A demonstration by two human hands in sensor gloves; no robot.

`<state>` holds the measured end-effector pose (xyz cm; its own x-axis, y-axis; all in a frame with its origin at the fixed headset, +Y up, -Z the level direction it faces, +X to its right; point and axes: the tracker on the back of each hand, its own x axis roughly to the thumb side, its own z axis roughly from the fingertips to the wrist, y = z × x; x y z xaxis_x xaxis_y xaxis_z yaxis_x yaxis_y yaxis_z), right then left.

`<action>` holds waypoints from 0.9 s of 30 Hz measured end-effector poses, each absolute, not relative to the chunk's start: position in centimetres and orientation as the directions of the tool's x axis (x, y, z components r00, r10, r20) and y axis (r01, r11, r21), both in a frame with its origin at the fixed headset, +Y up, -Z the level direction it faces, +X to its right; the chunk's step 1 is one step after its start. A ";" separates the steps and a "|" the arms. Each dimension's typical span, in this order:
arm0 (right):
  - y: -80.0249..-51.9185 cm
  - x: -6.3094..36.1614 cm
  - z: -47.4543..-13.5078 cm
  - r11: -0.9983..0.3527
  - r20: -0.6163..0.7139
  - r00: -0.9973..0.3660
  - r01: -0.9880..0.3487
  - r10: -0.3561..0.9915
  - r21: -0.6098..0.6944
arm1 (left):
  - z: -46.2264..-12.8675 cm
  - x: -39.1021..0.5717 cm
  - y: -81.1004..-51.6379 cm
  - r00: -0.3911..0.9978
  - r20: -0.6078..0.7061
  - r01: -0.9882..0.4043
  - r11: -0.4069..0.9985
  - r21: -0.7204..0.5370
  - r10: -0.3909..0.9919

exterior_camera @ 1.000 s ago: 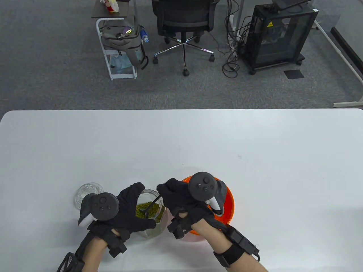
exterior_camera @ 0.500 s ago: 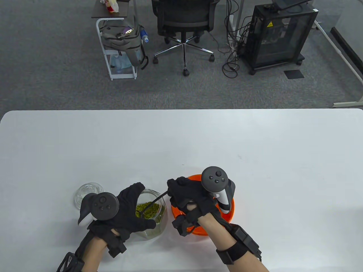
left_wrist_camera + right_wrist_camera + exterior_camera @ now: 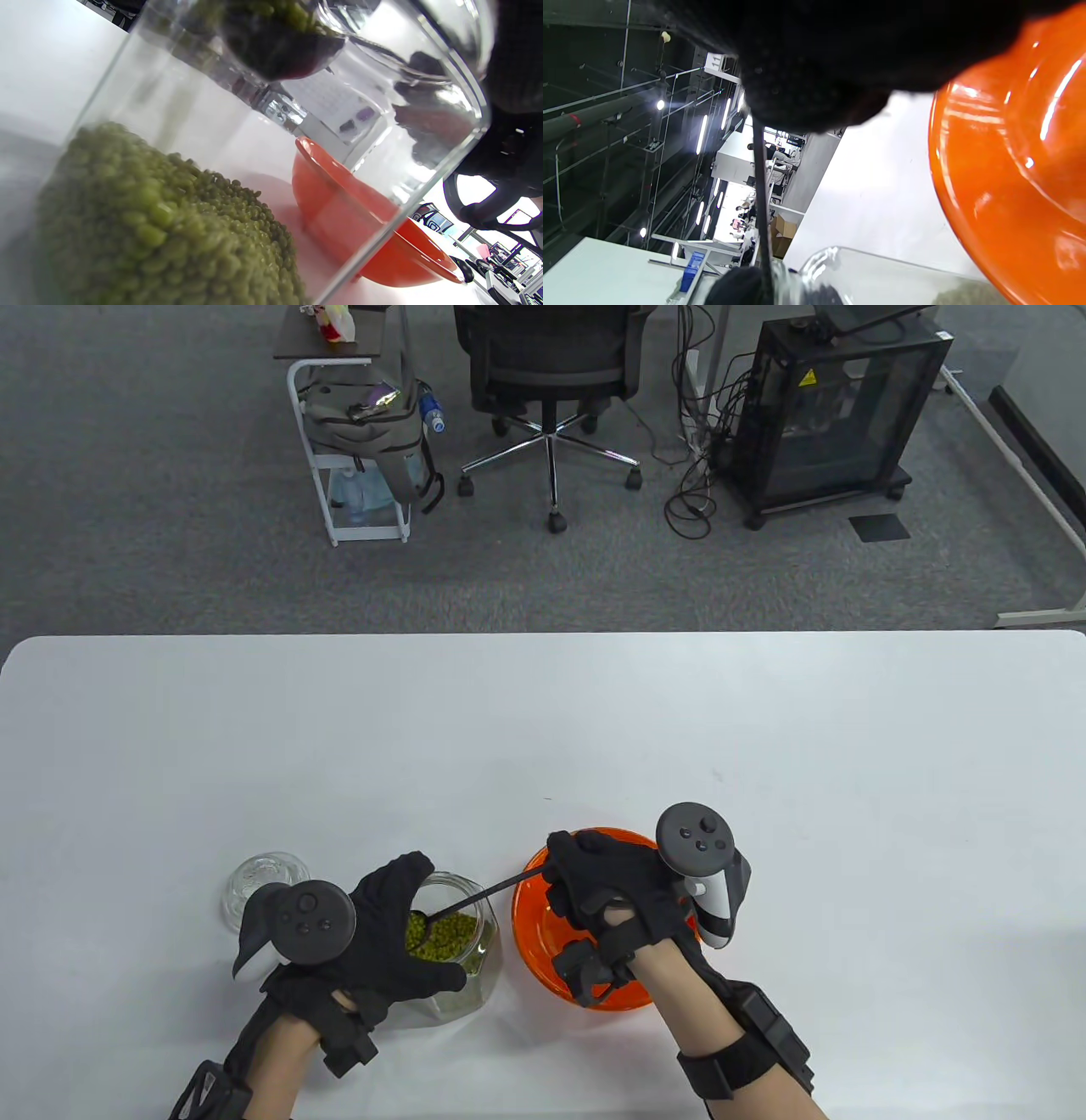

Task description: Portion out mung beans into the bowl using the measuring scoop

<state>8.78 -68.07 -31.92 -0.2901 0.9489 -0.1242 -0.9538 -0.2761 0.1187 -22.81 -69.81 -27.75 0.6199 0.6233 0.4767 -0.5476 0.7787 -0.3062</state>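
Glass lid (image 3: 265,879) lies on the white table (image 3: 764,780) at the far left, just beside the tracker on the left hand (image 3: 373,933). That hand wraps the clear glass jar (image 3: 462,959), thumb and fingers spread and curled round its wall near the mouth. Inside the jar sits a heap of green mung beans (image 3: 441,937), seen close through the glass in the left wrist view (image 3: 161,220). The black measuring scoop (image 3: 475,897) reaches across the jar's mouth: its cup, heaped with beans (image 3: 280,38), is up near the rim, above the heap, and its thin handle slants up to the right. The right hand (image 3: 619,891) grips the end of that handle with fingers curled and pressed together; exactly which fingers pinch it cannot be told. This hand hangs over the orange bowl (image 3: 543,933), which stands just to the right of the jar, close but apart from it.
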 end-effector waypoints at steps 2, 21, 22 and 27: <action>-68.4 9.3 -32.1 -0.281 -0.127 -0.295 -0.953 0.947 0.117 | -27.7 -22.8 -69.8 0.619 0.477 -0.549 0.778 -0.306 0.624; -69.8 12.4 -32.4 -0.130 -0.207 -0.157 -0.982 0.966 0.135 | -27.7 -22.9 -69.9 0.614 0.474 -0.552 0.772 -0.315 0.632; -69.8 12.4 -32.4 -0.119 -0.215 -0.146 -0.984 0.966 0.131 | -27.7 -22.9 -69.9 0.613 0.474 -0.552 0.772 -0.315 0.632; -69.5 12.7 -32.5 -0.103 -0.214 -0.130 -0.986 0.968 0.133 | -27.7 -22.9 -69.9 0.614 0.474 -0.551 0.773 -0.316 0.631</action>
